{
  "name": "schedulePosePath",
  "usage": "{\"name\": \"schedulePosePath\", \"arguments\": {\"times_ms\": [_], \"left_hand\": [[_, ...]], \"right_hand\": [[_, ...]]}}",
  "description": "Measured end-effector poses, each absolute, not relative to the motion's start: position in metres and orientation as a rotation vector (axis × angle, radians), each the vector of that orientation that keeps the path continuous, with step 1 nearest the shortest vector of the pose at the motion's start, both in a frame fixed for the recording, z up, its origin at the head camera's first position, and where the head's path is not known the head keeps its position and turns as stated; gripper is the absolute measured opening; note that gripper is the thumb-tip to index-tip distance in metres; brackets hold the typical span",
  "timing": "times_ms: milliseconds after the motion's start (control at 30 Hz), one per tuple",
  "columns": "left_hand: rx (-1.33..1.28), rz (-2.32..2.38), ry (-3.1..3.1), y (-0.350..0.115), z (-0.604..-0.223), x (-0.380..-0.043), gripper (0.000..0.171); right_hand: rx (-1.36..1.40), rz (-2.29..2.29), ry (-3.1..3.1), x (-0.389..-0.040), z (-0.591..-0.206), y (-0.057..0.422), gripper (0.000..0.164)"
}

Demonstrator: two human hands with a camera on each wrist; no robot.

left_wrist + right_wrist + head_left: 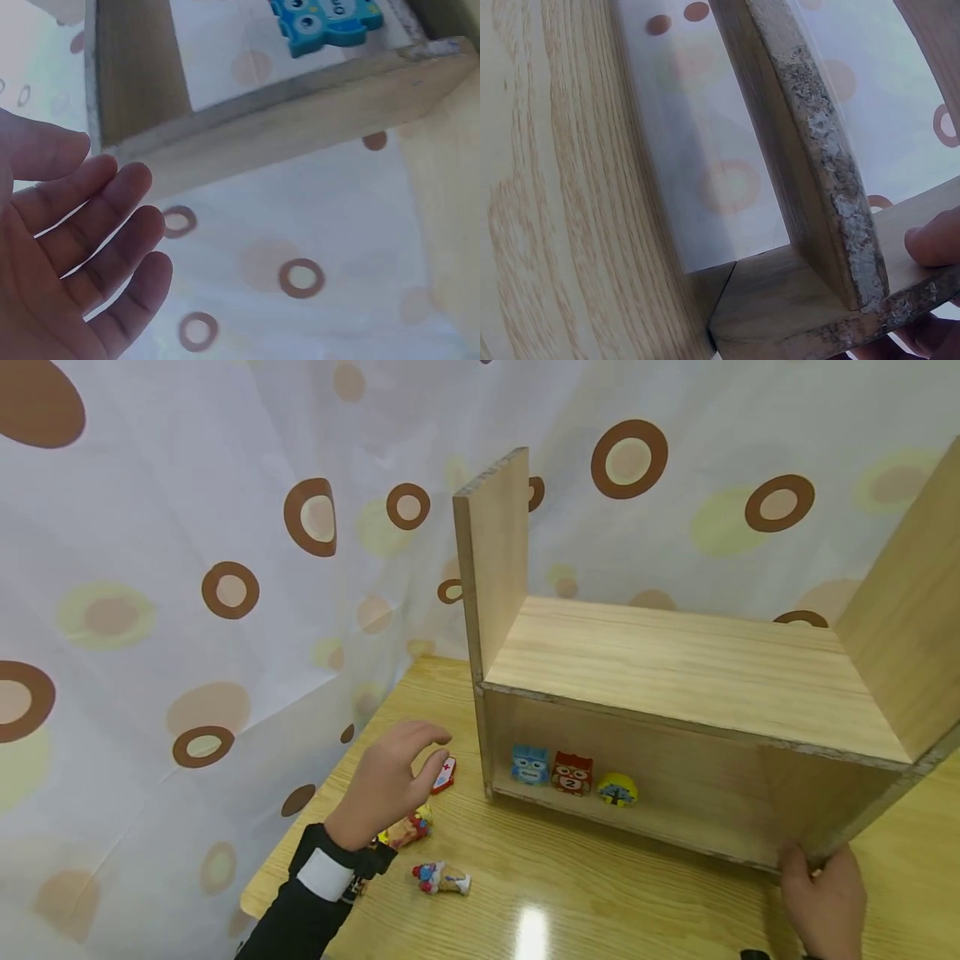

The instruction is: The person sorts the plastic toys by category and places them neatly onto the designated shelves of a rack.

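A wooden shelf (701, 668) stands on the table, with raised sides and a lower compartment. My right hand (825, 897) grips the shelf's lower right corner, and in the right wrist view its thumb (937, 240) lies on one face of the board with fingers beneath. Left of the shelf, my left hand (390, 785) hovers with loosely bent fingers and holds nothing. Close beside its thumb lies a small red-and-white piece with a cross (444, 775). Inside the lower compartment sit a blue owl (530, 765), a red owl marked 2 (573, 774) and a yellow round tree piece (618, 790).
An ice cream cone figure (442, 878) lies on the wooden table (600, 893), nearer the front. A yellow and brown figure (408, 830) is partly hidden by the left wrist. Behind the table hangs a white cloth (247, 668) with brown rings.
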State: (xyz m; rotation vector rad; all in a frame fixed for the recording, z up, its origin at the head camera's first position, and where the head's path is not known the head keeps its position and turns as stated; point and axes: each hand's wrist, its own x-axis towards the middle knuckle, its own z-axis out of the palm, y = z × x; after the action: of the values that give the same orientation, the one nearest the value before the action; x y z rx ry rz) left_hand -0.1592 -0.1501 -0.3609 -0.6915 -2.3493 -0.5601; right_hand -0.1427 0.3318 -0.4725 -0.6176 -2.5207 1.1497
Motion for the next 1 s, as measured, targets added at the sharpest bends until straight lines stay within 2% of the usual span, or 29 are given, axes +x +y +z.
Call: {"name": "schedulePosePath", "arguments": {"times_ms": [167,500,767,1000], "left_hand": [[-0.59,-0.614,-2.461,-0.164,-0.38,-0.172,0.014],[-0.318,-0.535,-2.88,-0.176,-0.43,-0.223,0.015],[-0.184,-0.372,-3.093,-0.158,-0.439,-0.24,0.031],[-0.186,-0.233,-3.145,-0.146,-0.448,-0.246,0.027]], "right_hand": [[-0.621,1.153,-2.507,-0.143,-0.474,0.334,0.052],[-0.636,1.102,-2.506,-0.143,-0.477,0.335,0.044],[-0.596,1.12,-2.517,-0.141,-0.477,0.336,0.047],[-0.605,1.116,-2.501,-0.14,-0.476,0.333,0.045]]}}
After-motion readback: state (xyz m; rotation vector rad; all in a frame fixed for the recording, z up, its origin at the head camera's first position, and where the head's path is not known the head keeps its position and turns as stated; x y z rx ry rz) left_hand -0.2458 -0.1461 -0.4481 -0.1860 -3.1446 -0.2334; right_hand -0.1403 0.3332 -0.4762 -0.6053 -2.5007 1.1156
